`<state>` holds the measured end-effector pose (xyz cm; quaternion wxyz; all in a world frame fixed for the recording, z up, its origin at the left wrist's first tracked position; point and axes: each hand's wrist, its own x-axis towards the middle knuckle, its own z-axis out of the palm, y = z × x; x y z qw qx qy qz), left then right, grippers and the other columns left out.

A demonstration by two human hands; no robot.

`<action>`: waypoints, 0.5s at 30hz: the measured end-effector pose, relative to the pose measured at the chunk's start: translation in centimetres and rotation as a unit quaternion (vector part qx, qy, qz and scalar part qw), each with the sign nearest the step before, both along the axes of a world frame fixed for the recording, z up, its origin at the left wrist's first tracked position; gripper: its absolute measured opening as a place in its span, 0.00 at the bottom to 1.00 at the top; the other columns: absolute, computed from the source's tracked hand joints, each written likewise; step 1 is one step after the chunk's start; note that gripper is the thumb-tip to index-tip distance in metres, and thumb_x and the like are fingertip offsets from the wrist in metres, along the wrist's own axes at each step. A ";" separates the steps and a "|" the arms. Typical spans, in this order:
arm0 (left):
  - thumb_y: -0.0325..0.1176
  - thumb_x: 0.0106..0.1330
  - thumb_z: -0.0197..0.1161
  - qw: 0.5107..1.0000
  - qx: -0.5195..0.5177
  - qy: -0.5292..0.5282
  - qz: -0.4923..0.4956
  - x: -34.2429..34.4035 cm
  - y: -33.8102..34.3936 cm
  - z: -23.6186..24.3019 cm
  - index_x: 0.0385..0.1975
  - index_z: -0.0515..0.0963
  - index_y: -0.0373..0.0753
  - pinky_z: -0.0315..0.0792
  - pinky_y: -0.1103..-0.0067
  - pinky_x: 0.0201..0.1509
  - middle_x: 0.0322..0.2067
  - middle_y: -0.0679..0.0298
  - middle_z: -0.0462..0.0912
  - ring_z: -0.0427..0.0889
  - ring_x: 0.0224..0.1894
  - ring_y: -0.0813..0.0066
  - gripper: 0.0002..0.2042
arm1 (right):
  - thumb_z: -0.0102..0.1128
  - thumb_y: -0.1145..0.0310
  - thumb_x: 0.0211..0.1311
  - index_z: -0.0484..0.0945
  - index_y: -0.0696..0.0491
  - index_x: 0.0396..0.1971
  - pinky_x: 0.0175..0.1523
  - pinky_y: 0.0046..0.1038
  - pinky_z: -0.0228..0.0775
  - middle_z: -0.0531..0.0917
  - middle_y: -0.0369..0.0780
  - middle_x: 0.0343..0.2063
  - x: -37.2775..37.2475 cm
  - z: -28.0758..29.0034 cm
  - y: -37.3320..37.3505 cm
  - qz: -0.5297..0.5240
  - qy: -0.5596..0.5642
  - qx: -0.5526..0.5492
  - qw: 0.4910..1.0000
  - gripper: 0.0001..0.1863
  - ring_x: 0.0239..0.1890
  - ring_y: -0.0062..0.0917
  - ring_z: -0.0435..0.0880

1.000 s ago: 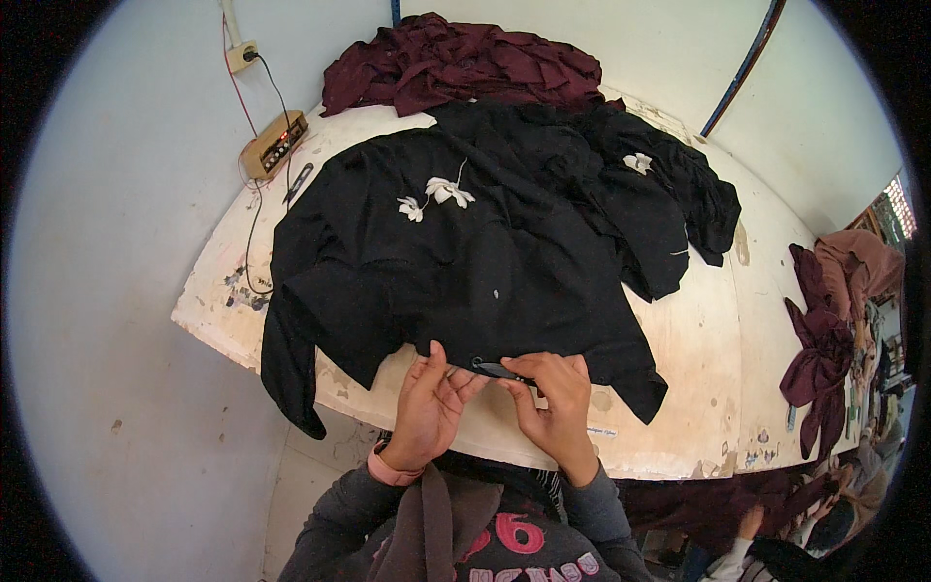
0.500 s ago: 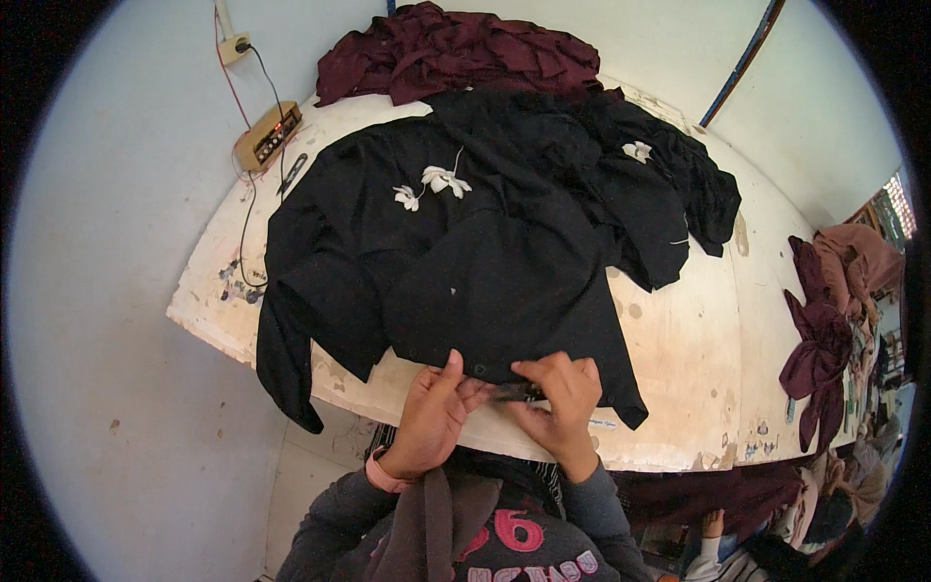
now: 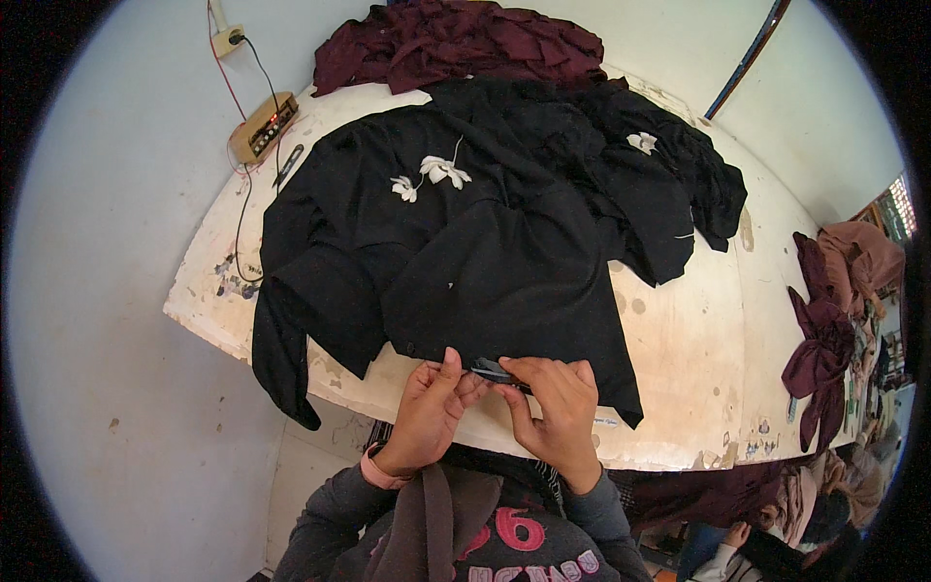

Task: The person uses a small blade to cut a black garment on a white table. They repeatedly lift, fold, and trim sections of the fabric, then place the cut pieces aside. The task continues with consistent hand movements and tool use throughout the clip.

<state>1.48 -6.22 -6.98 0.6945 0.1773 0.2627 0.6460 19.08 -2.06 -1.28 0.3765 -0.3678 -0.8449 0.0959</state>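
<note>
"What has just changed at your hands?"

"Your left hand (image 3: 433,407) stays at the near edge of the black garment (image 3: 495,272), thumb above and fingers beneath, pinching the cloth. Your right hand (image 3: 558,412) pinches a small dark tool (image 3: 490,369) between thumb and fingers. Half a second ago that tool is a blur below the edge; now it shows more sharply, higher, right at the cloth."

"And what does that mean for your work?"

"Your attention, I judge, is on that short stretch of edge between your hands. Whether the tool's tip touches the fabric, I cannot tell."

"What surrounds you, left to right?"

"A boxy, wood-coloured unit (image 3: 264,129) with a cable, then your garment: matte, soft, in broad folds, one pointed corner drooping over the edge of the table. White petal-shaped flowers (image 3: 444,171) lie on it. Behind it sits a crumpled burgundy heap (image 3: 456,48). Further right come the table's (image 3: 679,339) pale, stained, flat surface and a knotted-looking burgundy bundle (image 3: 819,339)."
</note>
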 end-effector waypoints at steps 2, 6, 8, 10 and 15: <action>0.42 0.80 0.52 1.000 -0.005 0.001 0.014 0.4 0.1 0.6 0.40 0.71 0.38 0.77 0.65 0.63 0.41 0.57 0.83 0.85 0.50 0.67 0.12 | 0.72 0.69 0.54 0.83 0.50 0.45 0.37 0.30 0.59 0.86 0.34 0.36 0.2 -0.4 0.3 0.006 -0.017 0.018 1.000 0.17 0.29 0.24 0.80; 0.39 0.79 0.53 0.999 0.040 -0.029 0.010 -0.4 0.8 0.7 0.51 0.69 0.39 0.76 0.65 0.65 0.49 0.56 0.81 0.82 0.56 0.65 0.11 | 0.73 0.69 0.55 0.83 0.52 0.45 0.37 0.29 0.60 0.85 0.36 0.35 0.5 -1.0 0.7 -0.010 0.044 -0.007 0.999 0.17 0.29 0.26 0.80; 0.35 0.79 0.55 0.990 0.127 -0.056 0.041 -0.7 1.7 0.0 0.65 0.64 0.40 0.74 0.66 0.66 0.55 0.54 0.79 0.79 0.60 0.64 0.19 | 0.73 0.70 0.55 0.82 0.52 0.45 0.38 0.28 0.61 0.85 0.38 0.35 0.7 -1.6 0.7 -0.032 0.116 -0.067 0.990 0.17 0.30 0.26 0.79; 0.31 0.77 0.56 0.977 0.133 0.119 0.116 -0.1 3.1 0.6 0.74 0.46 0.45 0.71 0.65 0.68 0.59 0.54 0.77 0.76 0.63 0.65 0.32 | 0.73 0.71 0.55 0.82 0.53 0.45 0.39 0.27 0.62 0.85 0.39 0.37 0.9 -1.9 0.7 -0.045 0.176 -0.143 0.973 0.16 0.32 0.27 0.79; 0.23 0.74 0.57 0.938 0.071 0.289 0.176 -0.3 5.9 -0.1 0.77 0.21 0.57 0.82 0.69 0.52 0.47 0.65 0.79 0.82 0.49 0.74 0.49 | 0.73 0.73 0.54 0.82 0.53 0.45 0.41 0.28 0.64 0.85 0.40 0.38 1.4 -3.1 1.1 -0.045 0.199 -0.204 0.958 0.17 0.35 0.28 0.79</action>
